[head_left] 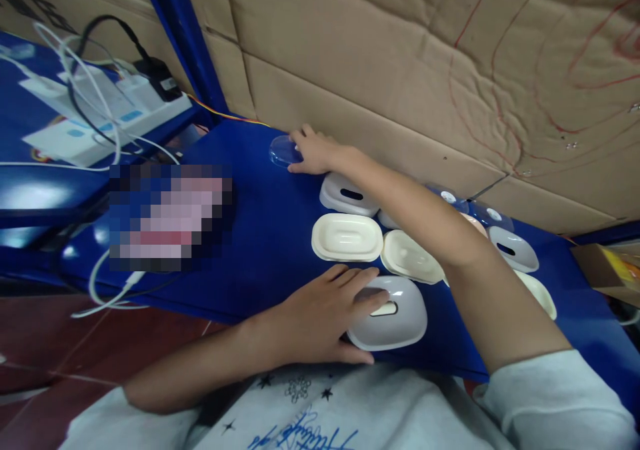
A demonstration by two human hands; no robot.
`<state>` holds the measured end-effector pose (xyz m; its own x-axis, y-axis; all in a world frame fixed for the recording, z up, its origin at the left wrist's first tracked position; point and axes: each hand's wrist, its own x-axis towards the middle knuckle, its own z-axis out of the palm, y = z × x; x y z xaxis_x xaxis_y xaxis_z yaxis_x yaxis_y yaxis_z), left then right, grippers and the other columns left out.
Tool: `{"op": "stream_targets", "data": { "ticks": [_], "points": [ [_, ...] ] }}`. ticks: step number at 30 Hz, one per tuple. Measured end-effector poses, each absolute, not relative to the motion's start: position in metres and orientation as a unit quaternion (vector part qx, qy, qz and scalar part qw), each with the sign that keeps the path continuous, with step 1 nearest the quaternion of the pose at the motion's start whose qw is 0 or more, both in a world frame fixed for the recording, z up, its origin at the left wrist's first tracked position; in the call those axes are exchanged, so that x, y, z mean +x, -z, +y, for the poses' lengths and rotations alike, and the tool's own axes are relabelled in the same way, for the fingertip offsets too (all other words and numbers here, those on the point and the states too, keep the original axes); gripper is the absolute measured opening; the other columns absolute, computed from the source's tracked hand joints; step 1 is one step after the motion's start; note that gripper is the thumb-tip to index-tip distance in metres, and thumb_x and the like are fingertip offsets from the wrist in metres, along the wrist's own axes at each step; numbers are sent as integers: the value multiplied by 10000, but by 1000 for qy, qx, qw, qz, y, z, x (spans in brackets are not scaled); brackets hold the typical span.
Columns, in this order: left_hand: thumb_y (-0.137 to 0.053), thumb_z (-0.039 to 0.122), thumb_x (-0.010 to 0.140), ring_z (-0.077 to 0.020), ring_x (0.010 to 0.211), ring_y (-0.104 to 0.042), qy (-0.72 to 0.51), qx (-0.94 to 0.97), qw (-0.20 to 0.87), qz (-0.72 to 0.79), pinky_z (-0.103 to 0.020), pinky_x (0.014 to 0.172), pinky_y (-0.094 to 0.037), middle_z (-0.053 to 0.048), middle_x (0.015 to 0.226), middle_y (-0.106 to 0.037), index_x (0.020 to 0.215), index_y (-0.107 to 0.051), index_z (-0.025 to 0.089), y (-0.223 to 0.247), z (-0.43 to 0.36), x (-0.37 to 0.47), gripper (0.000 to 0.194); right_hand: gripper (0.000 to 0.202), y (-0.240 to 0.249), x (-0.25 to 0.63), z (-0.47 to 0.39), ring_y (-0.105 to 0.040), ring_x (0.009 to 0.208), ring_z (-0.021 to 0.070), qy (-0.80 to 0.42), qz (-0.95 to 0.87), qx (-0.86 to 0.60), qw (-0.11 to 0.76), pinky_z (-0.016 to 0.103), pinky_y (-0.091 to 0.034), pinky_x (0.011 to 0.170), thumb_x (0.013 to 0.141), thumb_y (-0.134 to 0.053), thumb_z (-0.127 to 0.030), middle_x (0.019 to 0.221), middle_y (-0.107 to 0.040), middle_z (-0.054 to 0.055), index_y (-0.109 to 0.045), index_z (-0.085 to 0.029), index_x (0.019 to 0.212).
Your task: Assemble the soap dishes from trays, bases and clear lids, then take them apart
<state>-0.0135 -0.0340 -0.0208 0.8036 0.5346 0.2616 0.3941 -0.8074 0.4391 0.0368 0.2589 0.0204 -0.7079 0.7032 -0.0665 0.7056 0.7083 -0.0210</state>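
Note:
My left hand (pixel 330 313) grips the left side of a grey oval soap dish (pixel 407 323) near the front edge of the blue table. Its thumb is at the near rim and its fingers reach over the inside, where a pale slot shows. Stretched across to the back, my right hand (pixel 313 152) has its thumb and fingers on a clear plastic lid (pixel 281 151). Between the hands sit two cream oval trays (pixel 347 238) (pixel 410 257) and another grey dish (pixel 347 193) with a dark slot. My right forearm hides part of the row.
Farther right are a grey dish (pixel 515 249), a cream tray (pixel 540 293) and clear lids (pixel 493 215) with white stickers. A cardboard wall (pixel 380 70) stands behind. At left are a power strip (pixel 150 120) with cables and a pixelated item (pixel 170 217).

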Motion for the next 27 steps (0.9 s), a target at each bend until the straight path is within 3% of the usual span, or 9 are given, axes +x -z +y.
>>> {"op": "stream_targets", "data": {
  "ticks": [4,8,11,14,16,20,24,27],
  "points": [
    [-856,678,909,-467,1459,-571,-189,926,199,258,-591,1230,-455,-239,1647,-540,1555,-611,194,21,-34,-15,843,866,-30,42,258,-662,1342,358,88,921,377,31,517,-562,1129,928,-821,-567,1606,-569,208,-454,-214,1629],
    [-836,689,923,-481,1543,-496,-183,929,198,253,-606,1265,-416,-245,1682,-510,1614,-552,198,22,-34,-16,893,839,-38,54,228,-550,1460,441,-4,941,337,-1,625,-433,1220,944,-808,-570,1595,-575,199,-495,-146,1596],
    [-802,698,951,-478,1537,-501,-178,933,198,241,-607,1265,-414,-263,1676,-510,1664,-485,176,22,-34,-17,939,799,-53,85,178,-444,1533,506,-85,951,293,-54,723,-359,1229,1019,-713,-594,1677,-482,195,-458,-136,1623],
    [-820,685,943,-467,1506,-531,-182,934,205,228,-595,1267,-413,-270,1622,-551,1641,-496,159,21,-34,-19,932,723,-73,144,119,-458,1531,520,-135,944,283,-102,715,-401,1209,1068,-635,-582,1753,-420,195,-462,-190,1649],
    [-851,663,926,-464,1516,-519,-190,931,208,232,-598,1278,-398,-256,1610,-561,1624,-503,177,21,-35,-20,918,745,-79,190,82,-506,1519,500,-145,927,299,-175,685,-425,1219,1024,-674,-652,1699,-503,189,-485,-261,1629],
    [-899,626,890,-440,1503,-531,-197,922,226,246,-566,1269,-405,-219,1591,-584,1618,-474,206,22,-34,-19,942,930,-52,270,17,-630,1406,493,-82,904,314,-280,698,-515,1119,914,-787,-682,1613,-601,168,-388,-383,1699],
    [-880,706,876,-426,1439,-591,-203,917,236,249,-542,1251,-393,-211,1559,-623,1750,-230,201,24,-32,-18,1201,992,-2,305,-30,-700,1296,491,-8,890,322,-323,705,-596,977,862,-768,-760,1597,-628,154,-423,-379,1710],
    [-768,805,922,-427,1471,-574,-203,923,216,244,-535,1262,-353,-234,1631,-576,1793,2,189,26,-31,-17,1316,1016,13,302,-44,-698,1318,465,1,904,280,-322,671,-619,995,864,-770,-784,1612,-624,157,-433,-339,1713]
  ]
}}
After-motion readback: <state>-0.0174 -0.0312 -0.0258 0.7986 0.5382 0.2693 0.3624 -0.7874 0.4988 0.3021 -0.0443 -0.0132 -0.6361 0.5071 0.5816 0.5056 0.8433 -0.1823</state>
